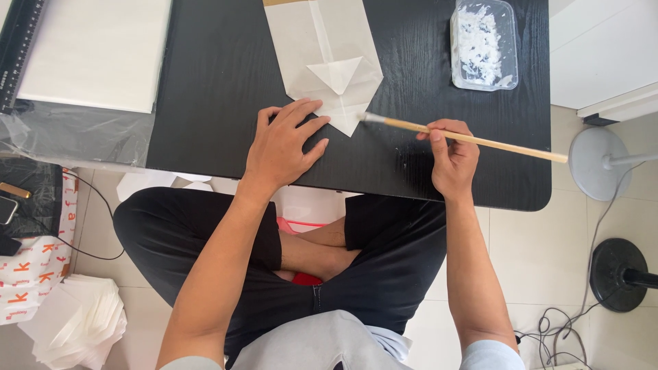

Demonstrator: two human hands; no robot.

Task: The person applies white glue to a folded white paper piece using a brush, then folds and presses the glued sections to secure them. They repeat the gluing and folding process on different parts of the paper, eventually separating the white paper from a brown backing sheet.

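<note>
The left hand [284, 144] is lying open and flat on the black surface [219, 82], its fingertips pressing the lower corner of the folded paper bag [322, 48]. The right hand [452, 154] is gripping a wooden brush [466, 138], whose bristles are touching the bag's folded edge. A clear plastic tray [483, 44] is sitting well apart near the surface's right edge, leaving bare room between.

On a table [205, 82], a folded paper bag [325, 51] lies at centre under the left hand [284, 144]; the right hand [452, 154] holds a brush [466, 138] just right of it. A plastic tray [484, 42] sits far right, a paper stack [96, 51] far left.
</note>
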